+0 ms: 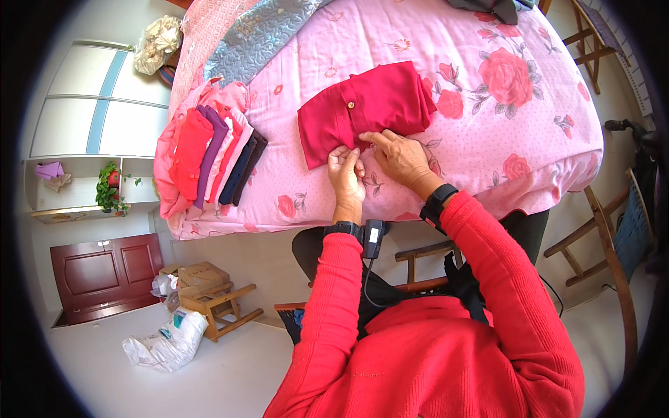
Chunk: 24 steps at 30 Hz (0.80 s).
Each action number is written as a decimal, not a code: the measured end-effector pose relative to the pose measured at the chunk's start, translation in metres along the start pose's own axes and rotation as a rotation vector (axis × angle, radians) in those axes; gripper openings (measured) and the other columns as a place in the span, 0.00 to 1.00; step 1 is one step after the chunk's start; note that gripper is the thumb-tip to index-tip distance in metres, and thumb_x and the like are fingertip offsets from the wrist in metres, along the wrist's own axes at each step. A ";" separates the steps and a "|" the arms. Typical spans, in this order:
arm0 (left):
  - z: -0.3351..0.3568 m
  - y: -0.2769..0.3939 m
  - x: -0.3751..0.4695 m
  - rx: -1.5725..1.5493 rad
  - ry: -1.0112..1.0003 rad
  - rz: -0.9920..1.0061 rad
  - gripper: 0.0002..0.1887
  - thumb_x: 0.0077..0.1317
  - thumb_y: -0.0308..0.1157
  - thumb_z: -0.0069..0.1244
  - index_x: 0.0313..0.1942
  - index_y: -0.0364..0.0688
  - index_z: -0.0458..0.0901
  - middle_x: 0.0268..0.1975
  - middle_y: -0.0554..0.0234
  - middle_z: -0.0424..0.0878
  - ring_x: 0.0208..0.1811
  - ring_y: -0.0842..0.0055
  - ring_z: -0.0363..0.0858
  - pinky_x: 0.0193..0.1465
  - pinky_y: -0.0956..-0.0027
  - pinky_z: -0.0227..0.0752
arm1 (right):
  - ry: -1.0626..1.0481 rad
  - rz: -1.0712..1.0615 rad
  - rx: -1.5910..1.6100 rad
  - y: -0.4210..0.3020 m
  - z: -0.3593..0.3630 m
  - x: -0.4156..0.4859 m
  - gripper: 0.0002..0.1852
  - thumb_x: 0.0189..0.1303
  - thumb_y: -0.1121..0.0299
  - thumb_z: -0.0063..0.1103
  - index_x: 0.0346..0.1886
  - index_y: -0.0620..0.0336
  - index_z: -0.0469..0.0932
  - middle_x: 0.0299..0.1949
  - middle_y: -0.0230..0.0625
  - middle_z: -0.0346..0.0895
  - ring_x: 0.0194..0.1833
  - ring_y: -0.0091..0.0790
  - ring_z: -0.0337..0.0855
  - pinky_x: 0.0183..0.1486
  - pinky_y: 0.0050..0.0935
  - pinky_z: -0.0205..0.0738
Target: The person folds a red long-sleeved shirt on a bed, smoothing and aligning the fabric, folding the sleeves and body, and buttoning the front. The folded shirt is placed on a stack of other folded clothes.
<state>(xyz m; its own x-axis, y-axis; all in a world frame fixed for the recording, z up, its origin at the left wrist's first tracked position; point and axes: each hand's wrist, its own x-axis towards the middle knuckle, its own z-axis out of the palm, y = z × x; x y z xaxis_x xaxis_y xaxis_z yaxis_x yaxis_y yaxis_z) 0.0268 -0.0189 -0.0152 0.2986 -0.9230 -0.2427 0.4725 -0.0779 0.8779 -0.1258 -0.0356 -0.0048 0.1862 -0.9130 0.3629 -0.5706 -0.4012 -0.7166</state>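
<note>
A folded crimson garment (384, 96) with a round button on its placket lies on the pink floral bedspread (292, 172). My left hand (346, 175) is at its near edge, thumb and forefinger pinching the cloth by the placket. Just to the right, my right hand (400, 157) lays an extended forefinger on the garment, its other fingers bent. Whether those bent fingers grip any cloth is hidden. Left of the garment stands a row of folded clothes (214, 157) in red, purple, pink, navy and dark brown.
A blue-grey quilted cloth (256, 39) lies at the bed's far left, and dark clothing (496, 8) at the far edge. Wooden-framed folding chairs (601, 235) stand to the right. On the floor at left are a wooden stool (219, 308), a cardboard box (204, 274) and a white bag (170, 342).
</note>
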 end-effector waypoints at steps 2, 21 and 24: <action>0.000 0.000 0.000 -0.002 0.012 -0.012 0.15 0.64 0.21 0.57 0.47 0.40 0.71 0.35 0.62 0.81 0.20 0.83 0.70 0.20 0.79 0.63 | 0.096 0.019 0.096 0.001 0.000 0.000 0.11 0.63 0.66 0.56 0.48 0.46 0.81 0.37 0.35 0.80 0.36 0.43 0.85 0.36 0.41 0.79; 0.008 -0.005 -0.005 0.106 0.016 0.064 0.15 0.64 0.18 0.56 0.47 0.39 0.70 0.36 0.62 0.78 0.20 0.84 0.71 0.17 0.79 0.64 | -0.008 -0.071 -0.076 0.007 0.006 0.000 0.05 0.66 0.65 0.56 0.37 0.54 0.77 0.34 0.36 0.76 0.35 0.42 0.84 0.36 0.40 0.79; 0.010 -0.005 -0.007 0.103 0.023 0.039 0.14 0.64 0.19 0.56 0.46 0.39 0.70 0.34 0.63 0.77 0.19 0.85 0.71 0.17 0.80 0.63 | -0.014 -0.108 0.001 0.006 0.006 0.000 0.04 0.65 0.67 0.55 0.38 0.55 0.77 0.35 0.36 0.76 0.36 0.42 0.83 0.38 0.40 0.79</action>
<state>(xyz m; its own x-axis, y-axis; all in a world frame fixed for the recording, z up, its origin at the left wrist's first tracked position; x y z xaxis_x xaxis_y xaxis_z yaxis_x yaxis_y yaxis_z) 0.0146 -0.0161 -0.0135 0.3343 -0.9174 -0.2159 0.3726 -0.0818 0.9244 -0.1241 -0.0387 -0.0125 0.2576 -0.8653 0.4300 -0.5456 -0.4975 -0.6744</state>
